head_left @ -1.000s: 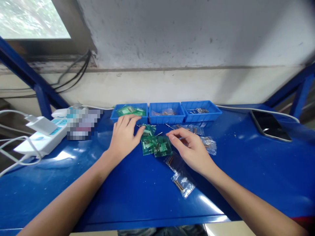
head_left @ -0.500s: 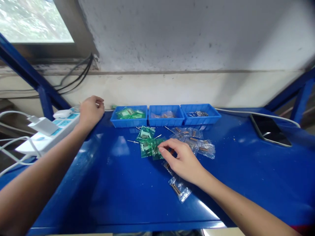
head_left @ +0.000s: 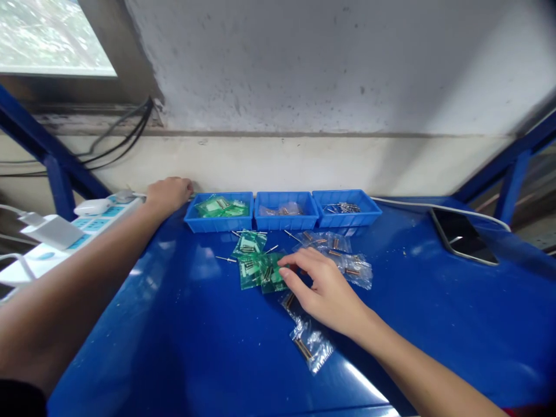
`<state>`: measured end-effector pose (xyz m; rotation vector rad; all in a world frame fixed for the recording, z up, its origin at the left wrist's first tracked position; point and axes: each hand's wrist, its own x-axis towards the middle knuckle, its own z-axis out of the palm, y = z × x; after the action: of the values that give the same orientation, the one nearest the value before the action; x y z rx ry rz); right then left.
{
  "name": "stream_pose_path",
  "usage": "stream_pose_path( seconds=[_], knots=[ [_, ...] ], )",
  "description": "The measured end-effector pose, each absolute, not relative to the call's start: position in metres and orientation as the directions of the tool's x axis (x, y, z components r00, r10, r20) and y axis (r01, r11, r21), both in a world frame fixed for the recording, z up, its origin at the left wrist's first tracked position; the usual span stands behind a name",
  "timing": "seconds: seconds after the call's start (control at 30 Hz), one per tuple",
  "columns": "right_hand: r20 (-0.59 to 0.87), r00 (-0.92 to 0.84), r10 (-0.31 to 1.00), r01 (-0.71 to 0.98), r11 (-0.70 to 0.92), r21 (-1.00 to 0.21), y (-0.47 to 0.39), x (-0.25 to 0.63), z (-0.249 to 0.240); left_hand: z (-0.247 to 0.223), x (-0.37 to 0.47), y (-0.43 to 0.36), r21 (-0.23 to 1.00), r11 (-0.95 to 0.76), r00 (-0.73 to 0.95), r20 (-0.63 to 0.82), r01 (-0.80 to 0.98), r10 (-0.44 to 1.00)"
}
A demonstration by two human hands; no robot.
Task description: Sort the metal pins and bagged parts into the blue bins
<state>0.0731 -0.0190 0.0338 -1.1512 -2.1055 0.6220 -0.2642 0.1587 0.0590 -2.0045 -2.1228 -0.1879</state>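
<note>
My left hand [head_left: 169, 194] is at the back of the bench, beside the left end of a blue bin [head_left: 219, 225] of green packets. Its fingers curl downward, and whatever they hold is hidden. Over the green plastic packets [head_left: 249, 246] hovers my right hand [head_left: 319, 284], thumb and forefinger slightly apart with nothing seen between them. Each green packet has small metal pins inside. Clear packets [head_left: 339, 255] with copper-coloured pins lie behind and right of that hand; another clear packet [head_left: 311, 347] lies in front. Loose silver rivets [head_left: 226, 259] are scattered around the green packets.
A middle blue bin [head_left: 286, 222] holds clear packets; a right blue bin [head_left: 347, 219] holds loose silver rivets. A white power strip [head_left: 47, 255] with plugs lies at left, a phone [head_left: 463, 237] at right. A white cable [head_left: 443, 205] runs along the wall.
My left hand has moved right towards the left bin, its fingers turning downward. My right hand stays over the green packets with its fingertips a little wider apart. The view has shifted slightly.
</note>
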Motion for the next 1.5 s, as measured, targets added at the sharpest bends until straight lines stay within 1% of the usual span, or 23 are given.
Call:
stream_pose_path(
  seconds=[0.1, 0.2, 0.23, 0.27, 0.3, 0.33, 0.4, 0.43, 0.5, 0.53, 0.6, 0.7, 0.8, 0.9, 0.97, 1.0, 1.03, 1.1, 1.13, 1.2, 1.27, 1.4, 1.5],
  knots=[
    [0.302, -0.41, 0.861, 0.553, 0.498, -0.668, -0.018, 0.073, 0.033, 0.069, -0.256, 0.147, -0.029, 0.137, -0.115, 0.394, 0.99, 0.912],
    [0.284, -0.428, 0.858, 0.545, 0.496, -0.676, -0.018, 0.071, 0.032, 0.082, -0.243, 0.126, -0.007, 0.175, -0.137, 0.589, 0.985, 0.796],
    [0.274, -0.44, 0.855, 0.542, 0.496, -0.679, -0.019, 0.071, 0.032, 0.084, -0.238, 0.119, -0.021, 0.119, -0.08, 0.623, 0.993, 0.778],
    [0.265, -0.45, 0.853, 0.539, 0.496, -0.68, -0.02, 0.07, 0.032, 0.083, -0.232, 0.113, -0.037, -0.023, 0.041, 0.64, 0.999, 0.767],
    [0.259, -0.459, 0.85, 0.538, 0.498, -0.68, -0.02, 0.07, 0.033, 0.08, -0.226, 0.106, -0.052, -0.173, 0.17, 0.587, 0.984, 0.792],
    [0.257, -0.467, 0.846, 0.537, 0.502, -0.678, -0.021, 0.069, 0.033, 0.074, -0.22, 0.1, -0.068, -0.269, 0.266, 0.503, 0.961, 0.822],
    [0.261, -0.477, 0.839, 0.537, 0.514, -0.669, -0.023, 0.069, 0.033, 0.058, -0.209, 0.089, -0.048, -0.36, 0.348, 0.407, 0.932, 0.845],
    [0.267, -0.481, 0.835, 0.536, 0.521, -0.664, -0.023, 0.069, 0.034, 0.049, -0.204, 0.084, -0.016, -0.374, 0.349, 0.396, 0.927, 0.849],
    [0.271, -0.483, 0.833, 0.538, 0.527, -0.659, -0.023, 0.07, 0.034, 0.033, -0.196, 0.076, 0.078, -0.364, 0.296, 0.437, 0.928, 0.849],
    [0.269, -0.48, 0.835, 0.541, 0.523, -0.658, -0.022, 0.07, 0.034, 0.027, -0.193, 0.073, 0.089, -0.346, 0.268, 0.462, 0.934, 0.845],
    [0.259, -0.472, 0.842, 0.551, 0.512, -0.659, -0.021, 0.071, 0.033, 0.018, -0.19, 0.069, 0.061, -0.314, 0.246, 0.491, 0.947, 0.836],
    [0.253, -0.475, 0.843, 0.554, 0.51, -0.658, -0.019, 0.07, 0.032, 0.013, -0.189, 0.072, 0.031, -0.311, 0.258, 0.485, 0.95, 0.836],
    [0.256, -0.48, 0.839, 0.553, 0.516, -0.654, -0.018, 0.07, 0.031, 0.013, -0.189, 0.073, 0.048, -0.307, 0.244, 0.495, 0.951, 0.834],
    [0.263, -0.453, 0.852, 0.568, 0.503, -0.651, -0.016, 0.071, 0.031, 0.015, -0.187, 0.064, 0.067, -0.283, 0.196, 0.57, 0.957, 0.798],
    [0.264, -0.429, 0.864, 0.586, 0.489, -0.646, -0.014, 0.072, 0.032, 0.019, -0.182, 0.052, 0.101, -0.323, 0.195, 0.617, 0.941, 0.762],
    [0.265, -0.419, 0.869, 0.595, 0.483, -0.642, -0.013, 0.073, 0.032, 0.02, -0.178, 0.045, 0.125, -0.378, 0.226, 0.618, 0.917, 0.753],
    [0.268, -0.41, 0.872, 0.603, 0.48, -0.638, -0.013, 0.074, 0.032, 0.022, -0.174, 0.038, 0.15, -0.457, 0.29, 0.594, 0.877, 0.751],
    [0.277, -0.404, 0.872, 0.609, 0.482, -0.63, -0.011, 0.075, 0.031, 0.023, -0.163, 0.026, 0.205, -0.591, 0.444, 0.485, 0.78, 0.754],
    [0.282, -0.403, 0.871, 0.609, 0.485, -0.628, -0.011, 0.075, 0.031, 0.023, -0.157, 0.022, 0.223, -0.629, 0.508, 0.422, 0.745, 0.751],
    [0.286, -0.405, 0.869, 0.608, 0.489, -0.626, -0.011, 0.075, 0.03, 0.021, -0.146, 0.014, 0.25, -0.653, 0.566, 0.342, 0.715, 0.75],
    [0.287, -0.408, 0.867, 0.607, 0.492, -0.624, -0.011, 0.075, 0.029, 0.018, -0.138, 0.01, 0.279, -0.645, 0.569, 0.31, 0.712, 0.762],
    [0.292, -0.409, 0.865, 0.607, 0.496, -0.62, -0.013, 0.073, 0.028, 0.014, -0.131, 0.004, 0.319, -0.629, 0.551, 0.305, 0.709, 0.777],
    [0.304, -0.378, 0.874, 0.609, 0.482, -0.63, -0.014, 0.073, 0.028, 0.014, -0.129, -0.001, 0.447, -0.569, 0.461, 0.335, 0.69, 0.822]
  ],
)
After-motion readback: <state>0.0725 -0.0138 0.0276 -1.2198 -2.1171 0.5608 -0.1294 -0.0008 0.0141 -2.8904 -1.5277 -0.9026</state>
